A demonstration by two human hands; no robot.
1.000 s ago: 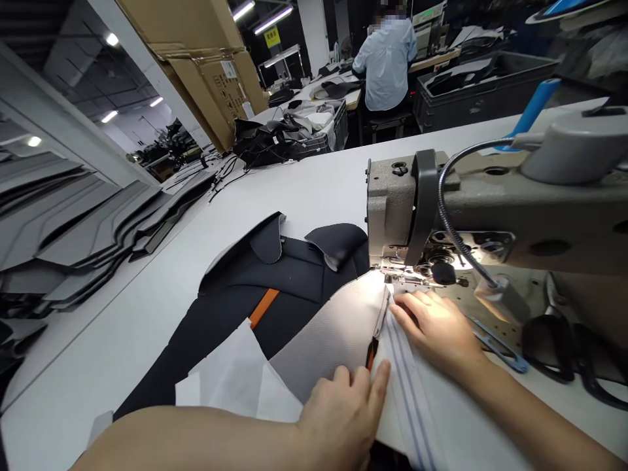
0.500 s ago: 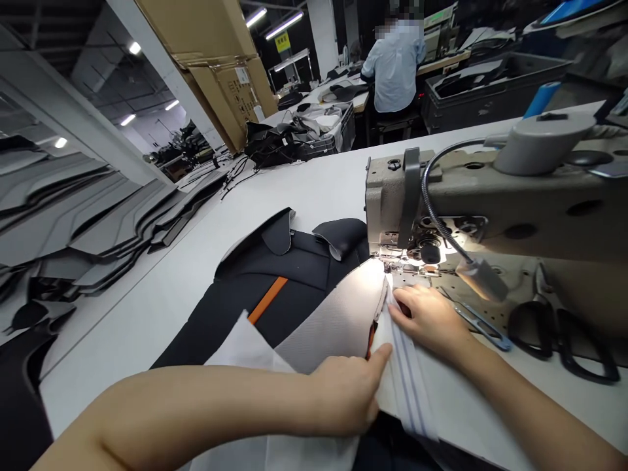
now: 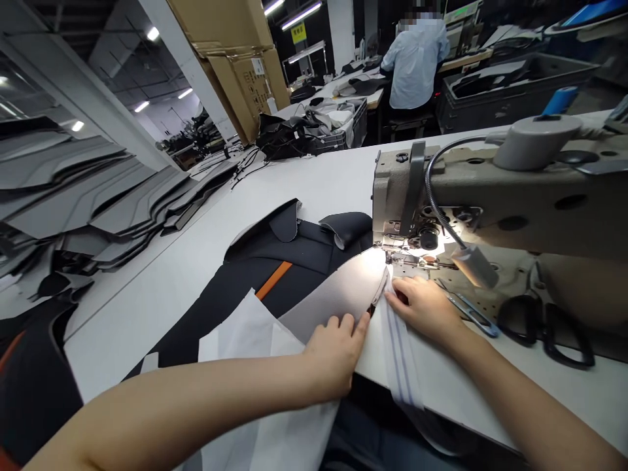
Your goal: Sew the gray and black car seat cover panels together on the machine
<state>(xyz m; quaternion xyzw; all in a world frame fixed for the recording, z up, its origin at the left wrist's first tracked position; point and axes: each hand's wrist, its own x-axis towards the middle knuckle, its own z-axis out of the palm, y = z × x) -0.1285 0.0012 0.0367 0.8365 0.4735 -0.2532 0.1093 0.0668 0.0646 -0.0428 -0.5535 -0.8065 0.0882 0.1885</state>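
Note:
A light grey mesh fabric piece runs up under the sewing machine's lit needle area. My left hand lies on this piece, fingers apart, with one fingertip at its right edge. Its thumb cannot be made out. Close to the needle, my right hand pinches a white strip with blue stripes, which hangs over the table's front edge. A black cover with an orange stripe spreads out behind the mesh. White sheet material lies partly beneath my left forearm.
Black-handled scissors and blue thread snips lie right of my right hand, by the machine. Stacked grey panels are at the left. A person in a light blue shirt sits beyond the table.
My left hand has shifted up and left along the mesh, its fingers now more spread. My right hand stays on the striped strip. The camera view has shifted slightly.

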